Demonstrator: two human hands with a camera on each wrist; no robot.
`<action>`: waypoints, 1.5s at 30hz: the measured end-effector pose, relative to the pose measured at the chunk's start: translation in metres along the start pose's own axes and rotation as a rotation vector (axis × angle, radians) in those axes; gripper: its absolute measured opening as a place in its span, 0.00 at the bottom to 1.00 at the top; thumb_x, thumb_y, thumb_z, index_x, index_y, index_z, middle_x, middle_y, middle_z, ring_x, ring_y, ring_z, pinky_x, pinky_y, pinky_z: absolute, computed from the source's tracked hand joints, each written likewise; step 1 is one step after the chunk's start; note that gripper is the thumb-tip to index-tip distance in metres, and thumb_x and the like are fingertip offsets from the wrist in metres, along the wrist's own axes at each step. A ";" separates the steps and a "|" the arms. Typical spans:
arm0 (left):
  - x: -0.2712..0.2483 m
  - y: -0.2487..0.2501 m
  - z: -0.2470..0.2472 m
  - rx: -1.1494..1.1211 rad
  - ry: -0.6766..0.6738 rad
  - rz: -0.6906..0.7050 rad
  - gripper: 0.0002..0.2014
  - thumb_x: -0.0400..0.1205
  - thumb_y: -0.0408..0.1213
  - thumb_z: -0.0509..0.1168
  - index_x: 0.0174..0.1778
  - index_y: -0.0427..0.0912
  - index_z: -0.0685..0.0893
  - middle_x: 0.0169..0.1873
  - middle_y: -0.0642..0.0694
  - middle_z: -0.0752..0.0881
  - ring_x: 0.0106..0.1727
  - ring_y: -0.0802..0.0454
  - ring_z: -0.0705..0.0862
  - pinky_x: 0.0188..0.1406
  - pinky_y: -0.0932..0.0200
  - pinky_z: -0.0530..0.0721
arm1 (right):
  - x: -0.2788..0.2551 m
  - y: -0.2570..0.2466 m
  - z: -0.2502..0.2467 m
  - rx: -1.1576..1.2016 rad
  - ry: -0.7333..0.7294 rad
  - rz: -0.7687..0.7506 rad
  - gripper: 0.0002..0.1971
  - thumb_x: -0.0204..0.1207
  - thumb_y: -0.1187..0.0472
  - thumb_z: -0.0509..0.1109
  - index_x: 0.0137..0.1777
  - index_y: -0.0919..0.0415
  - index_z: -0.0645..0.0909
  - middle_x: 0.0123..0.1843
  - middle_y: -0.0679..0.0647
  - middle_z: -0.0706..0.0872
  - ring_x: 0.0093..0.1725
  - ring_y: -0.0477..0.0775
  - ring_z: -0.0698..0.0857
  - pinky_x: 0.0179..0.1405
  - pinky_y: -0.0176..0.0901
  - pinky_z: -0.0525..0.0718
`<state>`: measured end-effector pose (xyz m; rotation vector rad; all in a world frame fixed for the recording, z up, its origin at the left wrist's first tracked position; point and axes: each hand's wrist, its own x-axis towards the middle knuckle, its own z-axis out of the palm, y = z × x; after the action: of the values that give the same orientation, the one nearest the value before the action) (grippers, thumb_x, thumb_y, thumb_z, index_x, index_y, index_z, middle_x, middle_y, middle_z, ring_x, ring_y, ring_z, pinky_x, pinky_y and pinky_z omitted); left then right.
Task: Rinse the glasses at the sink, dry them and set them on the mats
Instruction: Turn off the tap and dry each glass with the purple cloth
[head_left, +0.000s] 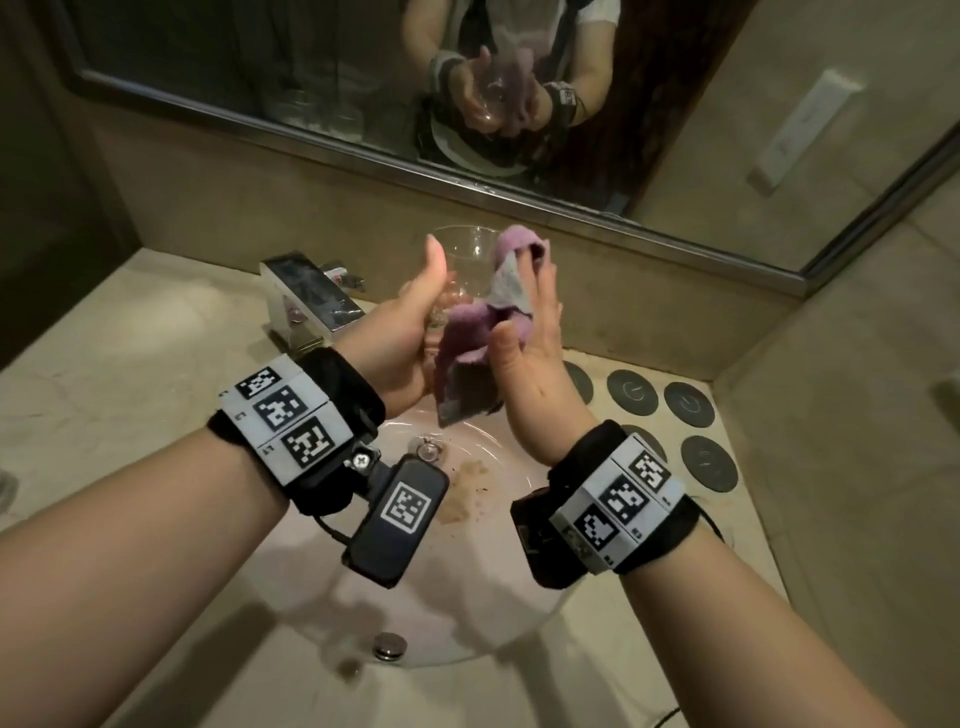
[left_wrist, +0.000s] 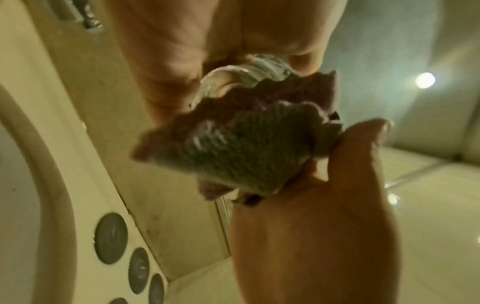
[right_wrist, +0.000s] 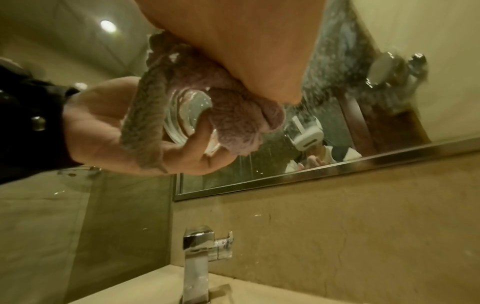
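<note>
A clear glass (head_left: 470, 249) is held upright above the sink in my left hand (head_left: 441, 291), thumb up along its near side and fingers curled round its lower part. A purple and grey cloth (head_left: 467, 332) drapes against the glass's right side and hangs below it. My right hand (head_left: 524, 306) pinches the cloth with its thumb, and one cloth-covered finger reaches the rim. The left wrist view shows the glass's thick base (left_wrist: 244, 70) above the bunched cloth (left_wrist: 233, 144). From the right wrist, the base (right_wrist: 187, 111) sits in my left palm with cloth (right_wrist: 233, 115) wrapped over it.
Several round dark mats (head_left: 688, 404) lie on the stone counter right of the white sink basin (head_left: 467, 561). A chrome faucet (head_left: 306, 296) stands at the back left. A framed mirror (head_left: 363, 171) runs along the wall behind.
</note>
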<state>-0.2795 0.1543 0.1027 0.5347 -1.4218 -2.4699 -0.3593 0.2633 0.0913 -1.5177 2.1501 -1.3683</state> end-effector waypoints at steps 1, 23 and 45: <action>-0.001 0.000 -0.002 0.043 -0.006 -0.007 0.46 0.69 0.73 0.60 0.76 0.45 0.65 0.62 0.38 0.83 0.60 0.44 0.85 0.54 0.46 0.86 | 0.000 -0.002 -0.002 -0.082 0.003 -0.048 0.43 0.66 0.20 0.33 0.80 0.36 0.37 0.83 0.44 0.35 0.84 0.52 0.36 0.81 0.55 0.33; -0.002 0.013 0.002 0.192 0.121 0.147 0.26 0.84 0.60 0.48 0.68 0.43 0.70 0.59 0.39 0.82 0.53 0.50 0.86 0.41 0.54 0.88 | 0.009 -0.021 -0.005 0.413 0.185 0.183 0.38 0.68 0.25 0.60 0.75 0.42 0.63 0.74 0.57 0.73 0.73 0.55 0.76 0.72 0.59 0.75; -0.005 0.010 0.007 0.182 0.105 0.086 0.30 0.76 0.55 0.61 0.70 0.49 0.59 0.57 0.44 0.80 0.50 0.48 0.83 0.49 0.50 0.86 | 0.015 -0.018 -0.013 0.545 0.115 0.228 0.27 0.76 0.43 0.59 0.74 0.49 0.64 0.75 0.60 0.71 0.70 0.58 0.78 0.66 0.51 0.82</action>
<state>-0.2778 0.1565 0.1149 0.6161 -1.6016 -2.2255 -0.3627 0.2578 0.1170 -0.9792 1.7286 -1.7921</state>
